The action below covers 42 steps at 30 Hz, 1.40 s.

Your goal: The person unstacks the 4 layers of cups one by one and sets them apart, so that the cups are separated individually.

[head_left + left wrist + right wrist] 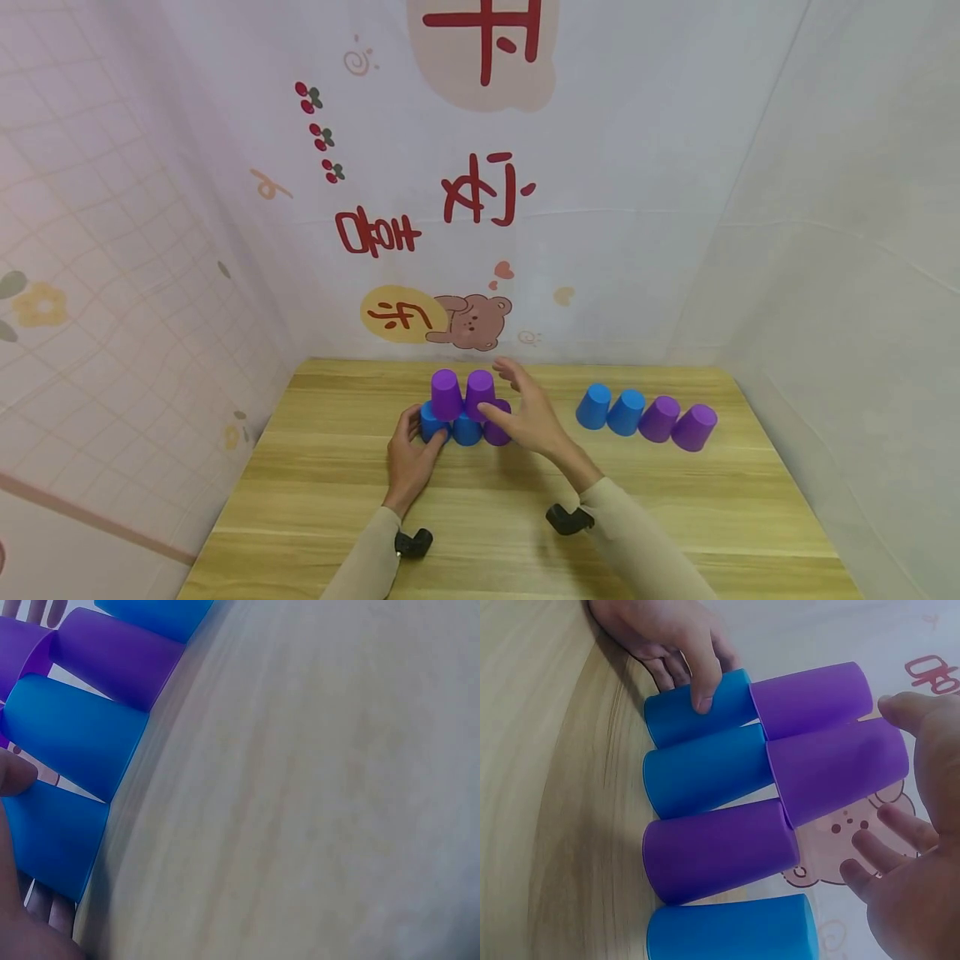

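Upside-down cups stand in two tiers. The lower row has a left blue cup [697, 709], a middle blue cup [709, 771] and a purple cup [720, 851] at the right. On top sit a left purple cup [446, 395] and a right purple cup [480, 394]. My left hand [411, 457] grips the left blue cup, thumb on its near side and fingers round its outer side. My right hand [531, 415] is spread beside the upper right purple cup, its thumb overlapping that cup in the head view. Nothing is held in it.
To the right, a row of upside-down cups stands on the wooden table [315, 467]: two blue cups [594, 407] and two purple cups [694, 428]. A printed white cloth [630, 208] hangs behind the table, with more cloth at both sides.
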Each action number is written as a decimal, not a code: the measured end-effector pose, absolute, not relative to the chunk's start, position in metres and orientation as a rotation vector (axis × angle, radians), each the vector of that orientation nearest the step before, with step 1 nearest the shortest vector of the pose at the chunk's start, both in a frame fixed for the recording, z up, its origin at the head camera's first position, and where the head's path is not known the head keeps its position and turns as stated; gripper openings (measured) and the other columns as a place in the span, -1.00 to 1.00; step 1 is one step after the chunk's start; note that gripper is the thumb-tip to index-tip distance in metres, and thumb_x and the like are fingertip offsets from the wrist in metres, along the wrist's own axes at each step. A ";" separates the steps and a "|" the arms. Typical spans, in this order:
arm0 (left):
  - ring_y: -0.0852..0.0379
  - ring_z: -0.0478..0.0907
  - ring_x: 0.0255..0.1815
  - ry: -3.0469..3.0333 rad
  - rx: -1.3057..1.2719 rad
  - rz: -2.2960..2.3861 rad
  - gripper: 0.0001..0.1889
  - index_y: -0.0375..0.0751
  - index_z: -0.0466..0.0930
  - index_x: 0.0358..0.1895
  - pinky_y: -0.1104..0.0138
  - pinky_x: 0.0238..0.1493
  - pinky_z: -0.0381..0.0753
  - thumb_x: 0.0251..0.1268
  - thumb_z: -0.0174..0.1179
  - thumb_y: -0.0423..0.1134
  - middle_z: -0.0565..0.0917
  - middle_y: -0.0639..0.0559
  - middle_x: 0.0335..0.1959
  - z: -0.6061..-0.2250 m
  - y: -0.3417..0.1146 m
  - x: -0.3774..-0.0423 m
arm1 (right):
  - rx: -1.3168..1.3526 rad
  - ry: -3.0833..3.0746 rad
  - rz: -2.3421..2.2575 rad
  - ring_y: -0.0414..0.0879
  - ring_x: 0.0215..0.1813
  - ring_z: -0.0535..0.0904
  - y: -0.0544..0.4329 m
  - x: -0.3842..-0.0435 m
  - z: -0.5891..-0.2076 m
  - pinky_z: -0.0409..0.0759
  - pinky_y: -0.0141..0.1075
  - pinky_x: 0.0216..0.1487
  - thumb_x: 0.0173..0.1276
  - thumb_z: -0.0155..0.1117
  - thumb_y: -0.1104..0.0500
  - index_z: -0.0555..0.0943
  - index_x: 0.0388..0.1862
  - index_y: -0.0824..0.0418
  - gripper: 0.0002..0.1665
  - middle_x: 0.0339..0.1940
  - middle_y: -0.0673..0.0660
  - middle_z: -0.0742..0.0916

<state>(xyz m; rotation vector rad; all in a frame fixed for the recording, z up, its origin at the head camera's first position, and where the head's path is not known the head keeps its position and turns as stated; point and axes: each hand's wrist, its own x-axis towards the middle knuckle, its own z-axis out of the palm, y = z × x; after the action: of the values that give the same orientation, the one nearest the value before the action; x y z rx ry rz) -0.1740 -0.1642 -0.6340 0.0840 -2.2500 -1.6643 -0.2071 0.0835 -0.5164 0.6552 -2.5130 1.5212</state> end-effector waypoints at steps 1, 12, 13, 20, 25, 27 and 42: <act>-0.23 0.69 0.50 -2.251 0.087 -1.663 -0.35 -0.14 0.56 0.52 -0.20 0.61 0.67 0.41 0.56 -0.30 0.74 -0.20 0.42 -0.634 -0.164 -0.174 | 0.654 -2.516 1.523 0.32 0.65 0.59 0.083 -0.207 -0.517 0.61 0.29 0.66 0.47 0.65 0.03 0.39 0.75 0.07 -0.03 0.65 0.22 0.64; -0.22 0.69 0.51 -2.264 0.111 -1.664 -0.35 -0.12 0.56 0.53 -0.18 0.62 0.66 0.41 0.55 -0.30 0.73 -0.19 0.43 -0.634 -0.165 -0.174 | 0.643 -2.531 1.554 0.29 0.58 0.65 0.073 -0.211 -0.519 0.66 0.29 0.61 0.48 0.63 0.11 0.40 0.74 0.14 -0.06 0.58 0.28 0.68; -0.22 0.69 0.51 -2.265 0.114 -1.664 -0.35 -0.11 0.56 0.52 -0.19 0.62 0.66 0.41 0.55 -0.30 0.73 -0.19 0.43 -0.634 -0.165 -0.174 | 0.643 -2.527 1.561 0.28 0.58 0.66 0.072 -0.211 -0.520 0.66 0.29 0.60 0.48 0.63 0.13 0.41 0.73 0.15 -0.07 0.57 0.28 0.68; -0.21 0.68 0.51 -2.260 0.113 -1.672 -0.35 -0.11 0.57 0.52 -0.18 0.62 0.66 0.41 0.56 -0.29 0.74 -0.18 0.43 -0.633 -0.165 -0.174 | 0.634 -2.521 1.567 0.28 0.53 0.70 0.068 -0.213 -0.522 0.69 0.30 0.57 0.47 0.62 0.19 0.46 0.69 0.18 -0.12 0.52 0.28 0.72; -0.20 0.69 0.51 -2.256 0.108 -1.670 -0.36 -0.10 0.58 0.51 -0.17 0.63 0.65 0.40 0.56 -0.30 0.74 -0.18 0.43 -0.634 -0.165 -0.175 | 0.619 -2.516 1.578 0.27 0.51 0.71 0.067 -0.213 -0.522 0.71 0.27 0.56 0.49 0.60 0.21 0.49 0.67 0.19 -0.17 0.51 0.28 0.73; -0.21 0.69 0.50 -2.253 0.106 -1.671 -0.36 -0.10 0.58 0.51 -0.18 0.63 0.65 0.40 0.57 -0.30 0.74 -0.17 0.42 -0.634 -0.165 -0.175 | 0.614 -2.517 1.582 0.27 0.51 0.71 0.067 -0.213 -0.522 0.72 0.26 0.56 0.50 0.59 0.22 0.50 0.66 0.18 -0.19 0.50 0.28 0.73; -0.16 0.70 0.50 -2.263 0.109 -1.657 -0.38 -0.10 0.58 0.50 -0.13 0.62 0.67 0.42 0.56 -0.27 0.75 -0.15 0.41 -0.635 -0.165 -0.175 | 0.637 -2.502 1.652 0.26 0.44 0.77 0.066 -0.214 -0.522 0.81 0.19 0.45 0.54 0.55 0.26 0.56 0.58 0.20 -0.31 0.41 0.28 0.77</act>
<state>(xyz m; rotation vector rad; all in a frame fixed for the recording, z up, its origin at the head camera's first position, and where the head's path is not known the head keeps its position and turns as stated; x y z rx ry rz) -0.1755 -0.1652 -0.6352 0.1094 -2.2625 -1.6566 -0.2140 0.0657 -0.5224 0.6373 -2.5018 1.6521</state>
